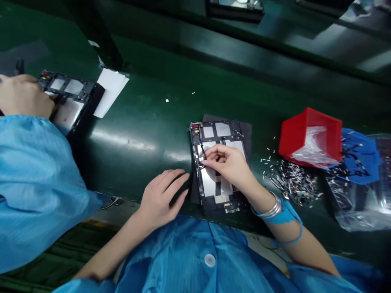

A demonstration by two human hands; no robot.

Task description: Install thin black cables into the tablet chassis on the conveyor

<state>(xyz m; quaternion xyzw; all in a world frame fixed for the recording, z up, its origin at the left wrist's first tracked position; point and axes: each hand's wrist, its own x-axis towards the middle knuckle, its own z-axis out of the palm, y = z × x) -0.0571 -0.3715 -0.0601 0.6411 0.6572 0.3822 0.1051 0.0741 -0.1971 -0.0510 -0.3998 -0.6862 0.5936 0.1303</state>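
Note:
An opened tablet [217,134] lies back-up on a dark mat [247,130] on the green belt, its silver battery and black frame showing. My right hand [227,162] rests on it, thumb and forefinger pinched on a thin black cable [203,154] near the tablet's left edge. A silver bangle and blue strap circle that wrist. My left hand [163,195] lies flat on the belt just left of the tablet, fingers stretched toward its lower left side, holding nothing.
A red bin [308,130] lined with clear plastic stands at the right, with several small loose parts [290,181] scattered before it and plastic bags [360,191] beyond. At far left a co-worker's hand [23,95] rests on another opened tablet [71,91] beside white paper [110,91].

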